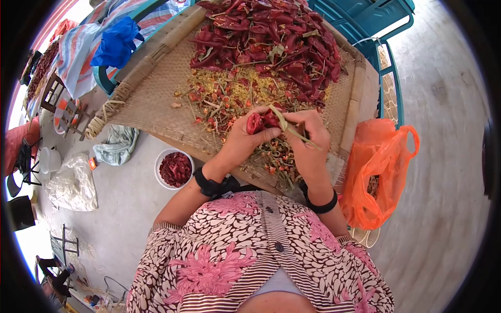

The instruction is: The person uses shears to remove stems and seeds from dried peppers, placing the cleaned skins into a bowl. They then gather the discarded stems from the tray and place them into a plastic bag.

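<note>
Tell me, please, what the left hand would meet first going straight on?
Probably the scatter of seeds and stems on the woven tray, beyond the left hand and its dried chilli; depth is unclear.

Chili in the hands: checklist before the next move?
1. Chili gripped in left hand: ok.
2. Right hand pinching the stem: ok.
3. Stem detached from pod: cannot tell, fingers cover the joint.
4. White bowl on the floor by the left arm, part filled with red pieces: ok.
5. Chili pile on woven tray ahead of the hands: ok.
6. Orange bag contents: cannot tell.
</note>
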Motion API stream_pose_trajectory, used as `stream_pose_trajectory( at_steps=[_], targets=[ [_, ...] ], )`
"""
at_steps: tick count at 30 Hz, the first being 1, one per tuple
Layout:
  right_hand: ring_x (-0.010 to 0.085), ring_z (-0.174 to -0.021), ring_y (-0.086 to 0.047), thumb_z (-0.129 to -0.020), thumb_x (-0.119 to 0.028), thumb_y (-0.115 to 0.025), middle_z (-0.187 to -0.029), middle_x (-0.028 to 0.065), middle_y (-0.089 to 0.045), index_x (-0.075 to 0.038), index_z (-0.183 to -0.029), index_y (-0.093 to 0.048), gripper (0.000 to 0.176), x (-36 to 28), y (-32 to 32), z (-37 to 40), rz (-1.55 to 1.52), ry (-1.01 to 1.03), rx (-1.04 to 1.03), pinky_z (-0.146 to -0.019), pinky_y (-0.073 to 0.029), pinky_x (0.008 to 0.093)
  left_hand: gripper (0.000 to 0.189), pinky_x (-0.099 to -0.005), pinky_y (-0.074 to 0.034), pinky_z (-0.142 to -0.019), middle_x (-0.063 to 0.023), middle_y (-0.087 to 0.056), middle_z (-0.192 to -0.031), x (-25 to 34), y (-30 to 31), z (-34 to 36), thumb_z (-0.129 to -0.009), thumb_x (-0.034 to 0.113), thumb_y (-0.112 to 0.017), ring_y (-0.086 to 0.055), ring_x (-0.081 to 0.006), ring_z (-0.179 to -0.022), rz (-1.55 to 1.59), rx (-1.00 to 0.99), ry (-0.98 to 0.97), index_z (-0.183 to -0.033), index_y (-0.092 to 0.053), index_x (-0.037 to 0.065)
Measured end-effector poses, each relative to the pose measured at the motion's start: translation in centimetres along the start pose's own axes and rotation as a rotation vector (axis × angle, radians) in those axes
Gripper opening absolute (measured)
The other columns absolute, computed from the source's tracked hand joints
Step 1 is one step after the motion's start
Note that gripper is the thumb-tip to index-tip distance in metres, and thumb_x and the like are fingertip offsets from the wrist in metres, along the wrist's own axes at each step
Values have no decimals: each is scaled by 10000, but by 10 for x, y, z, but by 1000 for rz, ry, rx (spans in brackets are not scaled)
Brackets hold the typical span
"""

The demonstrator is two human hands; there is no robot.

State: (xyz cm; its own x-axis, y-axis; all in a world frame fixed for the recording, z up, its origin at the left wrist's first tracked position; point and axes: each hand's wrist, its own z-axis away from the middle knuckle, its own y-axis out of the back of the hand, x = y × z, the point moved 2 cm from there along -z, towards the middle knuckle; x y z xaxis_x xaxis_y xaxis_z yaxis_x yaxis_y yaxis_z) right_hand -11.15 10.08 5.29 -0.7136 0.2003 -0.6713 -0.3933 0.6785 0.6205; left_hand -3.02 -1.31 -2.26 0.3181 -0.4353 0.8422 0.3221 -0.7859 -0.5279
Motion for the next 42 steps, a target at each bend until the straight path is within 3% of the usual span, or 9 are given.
stream_pose_trajectory(
  at_steps=[9, 12, 17, 26, 29, 33, 36, 40, 42],
  targets=[
    [177, -700, -599, -783, 5, -714, -894, 71, -593, -42, -953, -629, 196, -11, -9, 6, 155, 211, 45, -588, -467, 277, 243, -238, -458, -812, 1, -628, -969, -7, 11, 0, -891, 99, -668, -559, -77, -881, -23, -34, 37, -1117, -605, 33],
    [147, -681, -599, -792, 3, -713, -892, 64, -596, -48, -958, -628, 194, -2, -11, 6, 7, 87, 107, -557, -458, 260, 202, -217, -448, -720, 32, -612, -915, 1, 9, 1, -892, 148, -675, -553, -65, -829, -112, -48, 76, -1064, -611, 61],
    [46, -425, -382, -954, -197, -600, -680, -40, -522, -50, -999, -580, 156, 0, -15, 14, -712, -490, 44, -414, -308, 229, 176, -204, -388, -590, 47, -592, -869, 2, 10, 3, -870, 145, -696, -506, -47, -724, 55, -91, 153, -1006, -599, 91],
    [46, -412, -368, -938, -167, -611, -723, -37, -559, -97, -984, -572, 93, 22, -18, 15, -1517, -1075, -124, -386, -290, 202, 191, -218, -402, -675, 41, -597, -889, 3, 11, 2, -856, 129, -708, -513, -62, -783, 115, -155, 161, -995, -585, 84],
    [37, -421, -380, -931, -155, -620, -736, -33, -565, -81, -997, -570, 111, 23, -18, 16, -1481, -1045, -90, -387, -289, 201, 226, -244, -431, -755, 31, -600, -922, -3, 10, 1, -846, 110, -717, -535, -82, -843, 128, -140, 165, -1018, -576, 76],
    [10, -472, -410, -926, -134, -632, -727, -34, -540, -60, -1021, -589, 129, 3, -23, 15, -707, -546, 147, -407, -297, 194, 277, -251, -453, -797, 23, -599, -957, -7, 7, -1, -834, 80, -723, -554, -87, -872, 177, -128, 152, -1055, -555, 63],
    [22, -516, -436, -922, -102, -629, -756, -28, -551, -46, -1017, -602, 114, -1, -24, 17, -578, -395, 93, -432, -323, 207, 307, -251, -468, -802, 15, -613, -976, -8, 11, -1, -834, 76, -723, -576, -91, -896, 140, -116, 184, -1088, -551, 58],
    [166, -630, -579, -819, 19, -679, -837, 61, -606, -28, -1018, -609, 216, -3, -18, 10, 2, 314, 111, -545, -453, 268, 212, -242, -464, -783, 32, -611, -917, -4, 6, 2, -851, 111, -718, -561, -69, -852, 258, -114, 211, -1022, -606, 57],
    [199, -646, -592, -801, 20, -691, -826, 85, -600, -35, -992, -599, 220, -3, -14, 9, 3, 288, 64, -564, -463, 272, 177, -239, -465, -772, 31, -617, -906, -11, 12, 3, -861, 126, -709, -562, -67, -849, 221, -160, 240, -997, -619, 55]
  ],
)
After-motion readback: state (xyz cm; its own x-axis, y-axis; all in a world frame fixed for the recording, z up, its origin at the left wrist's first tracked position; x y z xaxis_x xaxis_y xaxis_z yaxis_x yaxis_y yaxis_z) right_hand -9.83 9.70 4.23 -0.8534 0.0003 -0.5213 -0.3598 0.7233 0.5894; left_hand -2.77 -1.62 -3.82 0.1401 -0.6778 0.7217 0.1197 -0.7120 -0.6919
